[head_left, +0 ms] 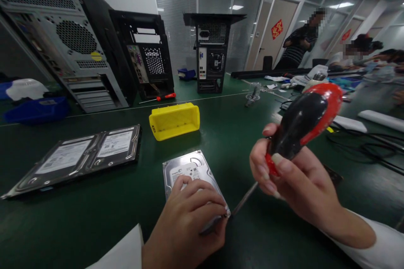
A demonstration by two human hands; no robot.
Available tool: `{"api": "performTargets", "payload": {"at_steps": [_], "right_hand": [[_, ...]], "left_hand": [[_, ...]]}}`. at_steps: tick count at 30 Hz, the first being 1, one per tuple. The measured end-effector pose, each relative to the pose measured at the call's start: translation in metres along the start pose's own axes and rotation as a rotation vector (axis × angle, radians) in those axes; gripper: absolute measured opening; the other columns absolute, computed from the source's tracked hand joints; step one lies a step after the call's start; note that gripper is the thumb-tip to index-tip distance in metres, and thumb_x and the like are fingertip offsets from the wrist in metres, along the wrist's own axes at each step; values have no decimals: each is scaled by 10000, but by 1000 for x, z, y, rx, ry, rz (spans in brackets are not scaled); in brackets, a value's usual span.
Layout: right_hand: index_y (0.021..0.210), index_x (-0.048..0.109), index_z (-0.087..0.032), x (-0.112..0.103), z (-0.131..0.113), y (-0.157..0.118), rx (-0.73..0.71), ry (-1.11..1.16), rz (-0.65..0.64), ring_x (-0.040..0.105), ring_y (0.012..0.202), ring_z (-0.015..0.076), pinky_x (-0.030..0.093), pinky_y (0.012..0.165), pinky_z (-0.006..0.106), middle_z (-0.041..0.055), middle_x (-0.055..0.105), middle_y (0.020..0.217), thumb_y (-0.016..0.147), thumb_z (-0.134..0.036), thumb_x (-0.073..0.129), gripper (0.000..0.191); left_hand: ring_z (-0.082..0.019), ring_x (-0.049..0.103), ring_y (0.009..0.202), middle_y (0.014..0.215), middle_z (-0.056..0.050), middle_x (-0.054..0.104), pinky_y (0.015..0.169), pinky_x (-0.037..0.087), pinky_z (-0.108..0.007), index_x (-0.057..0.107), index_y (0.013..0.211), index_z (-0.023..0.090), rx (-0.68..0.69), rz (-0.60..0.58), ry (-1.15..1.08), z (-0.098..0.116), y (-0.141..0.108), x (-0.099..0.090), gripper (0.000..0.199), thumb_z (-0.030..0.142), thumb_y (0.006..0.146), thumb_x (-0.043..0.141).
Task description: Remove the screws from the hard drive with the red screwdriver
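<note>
Hard drive (181, 168) was held on the green table (72, 222) by the left hand (192, 214), fingers bent over its top and right edge; a red-and-black screwdriver (298, 119) was clasped by the handle in the right hand (298, 183), its tip at that edge.

Free tabletop (143, 201) between hard drives (186, 167), yellow bin (175, 122) blocking beyond
</note>
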State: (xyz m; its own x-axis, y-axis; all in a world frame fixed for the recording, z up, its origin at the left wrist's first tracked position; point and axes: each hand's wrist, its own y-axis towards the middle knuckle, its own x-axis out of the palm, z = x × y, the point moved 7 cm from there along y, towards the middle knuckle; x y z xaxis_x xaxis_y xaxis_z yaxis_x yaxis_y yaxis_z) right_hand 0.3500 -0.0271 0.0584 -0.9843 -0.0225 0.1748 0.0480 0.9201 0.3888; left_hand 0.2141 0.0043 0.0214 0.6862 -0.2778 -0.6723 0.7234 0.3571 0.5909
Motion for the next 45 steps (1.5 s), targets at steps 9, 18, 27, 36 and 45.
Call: {"api": "performTargets", "payload": {"at_steps": [9, 18, 27, 36, 45], "right_hand": [[1208, 425, -388, 12, 0, -9, -14, -129, -65, 453, 587, 82, 419, 518, 214, -20, 474, 803, 949, -315, 467, 273], [1244, 399, -389, 10, -5, -14, -63, -264, -68, 471, 592, 107, 425, 519, 246, -13, 482, 767, 958, -303, 449, 303], [1196, 448, -370, 2, -11, -13, -152, -166, 57, 468, 559, 97, 404, 481, 240, -20, 494, 742, 937, -308, 499, 271], [756, 577, -229, -1, -11, 3, -79, -686, 67, 492, 511, 98, 383, 468, 212, -35, 511, 587, 791, -199, 673, 106], [866, 707, -139, 21, 25, -5, 85, -855, -404, 656, 655, 128, 457, 602, 197, 35, 693, 696, 805, -135, 587, 135]], "left_hand": [[-166, 603, 807, 843, 46, 703, 776, 361, -348, 632, 823, 207, 30, 13, 34, 2, -3, 2, 131, 81, 791, 615], [-164, 597, 783, 849, 31, 695, 790, 381, -348, 634, 836, 201, 0, 35, 31, -1, -6, 3, 121, 91, 789, 617], [-162, 600, 785, 835, 42, 688, 794, 406, -347, 643, 816, 212, -58, 17, -5, -3, -6, 1, 148, 73, 776, 609], [-165, 651, 799, 847, 24, 712, 759, 491, -294, 684, 852, 230, -276, 24, -266, -24, -5, -6, 187, 76, 753, 646], [-158, 674, 750, 806, -4, 748, 690, 487, -231, 748, 824, 210, -415, -74, -469, -36, -5, -2, 114, 137, 782, 671]]}}
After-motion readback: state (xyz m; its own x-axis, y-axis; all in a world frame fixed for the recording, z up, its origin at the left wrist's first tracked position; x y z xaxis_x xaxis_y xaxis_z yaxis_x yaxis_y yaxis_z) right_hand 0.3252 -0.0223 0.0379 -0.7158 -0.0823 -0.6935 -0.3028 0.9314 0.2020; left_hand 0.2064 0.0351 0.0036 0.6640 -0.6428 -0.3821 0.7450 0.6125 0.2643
